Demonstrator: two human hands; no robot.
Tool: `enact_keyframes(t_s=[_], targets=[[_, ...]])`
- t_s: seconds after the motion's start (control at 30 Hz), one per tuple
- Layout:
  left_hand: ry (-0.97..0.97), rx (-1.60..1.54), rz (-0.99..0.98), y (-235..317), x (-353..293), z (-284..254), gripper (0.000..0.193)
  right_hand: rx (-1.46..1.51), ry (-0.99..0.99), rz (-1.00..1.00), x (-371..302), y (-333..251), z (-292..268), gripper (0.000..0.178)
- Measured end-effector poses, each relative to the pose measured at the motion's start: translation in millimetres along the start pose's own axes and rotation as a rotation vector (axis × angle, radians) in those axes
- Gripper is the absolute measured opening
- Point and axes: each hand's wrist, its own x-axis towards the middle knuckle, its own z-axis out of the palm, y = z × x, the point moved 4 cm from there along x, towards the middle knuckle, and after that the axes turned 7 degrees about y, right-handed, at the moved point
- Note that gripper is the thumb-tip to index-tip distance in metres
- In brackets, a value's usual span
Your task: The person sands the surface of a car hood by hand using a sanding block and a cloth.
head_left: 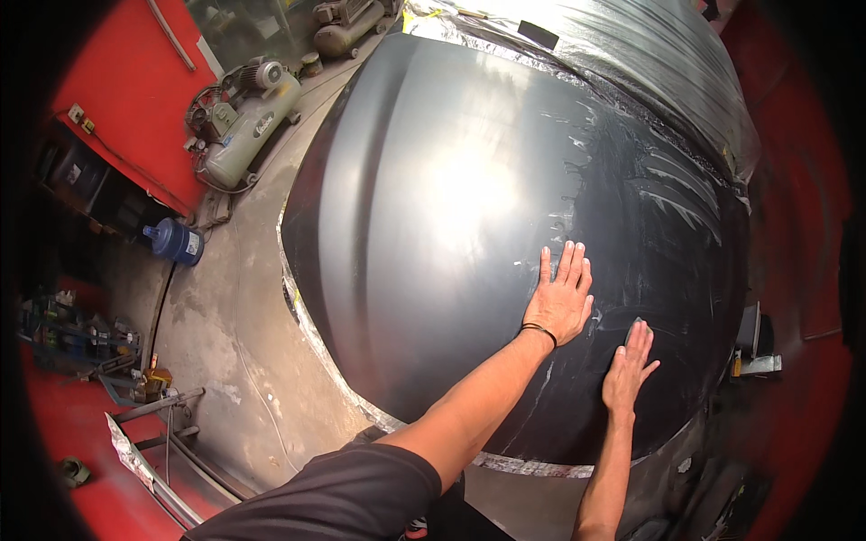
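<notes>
A dark grey car hood (433, 198) fills the middle of the view, glossy on the left and wet with whitish streaks on the right. My left hand (561, 293) lies flat on it with fingers spread, a black band at the wrist. Just to its right, my right hand (629, 365) presses a small dark sanding pad (635, 326) against the wet part of the hood; only the pad's top edge shows past my fingers.
Silver masking film (631, 45) covers the car beyond the hood. Two air compressors (248, 122) stand on the concrete floor at upper left by a red wall. A blue water jug (173, 242) and metal stands (153, 424) sit at left.
</notes>
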Motion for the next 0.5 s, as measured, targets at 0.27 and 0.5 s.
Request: enact_keyframes(t_s=[0.27, 0.5], targets=[[0.010, -0.016, 0.024, 9.9, 7.5, 1.0, 0.070, -0.141, 0.079, 0.536, 63.0, 105.1, -10.1, 0.066], [0.012, 0.020, 0.009, -1.2, 3.8, 6.3, 0.073, 0.027, 0.027, 0.046, -104.4, -47.7, 30.3, 0.068]])
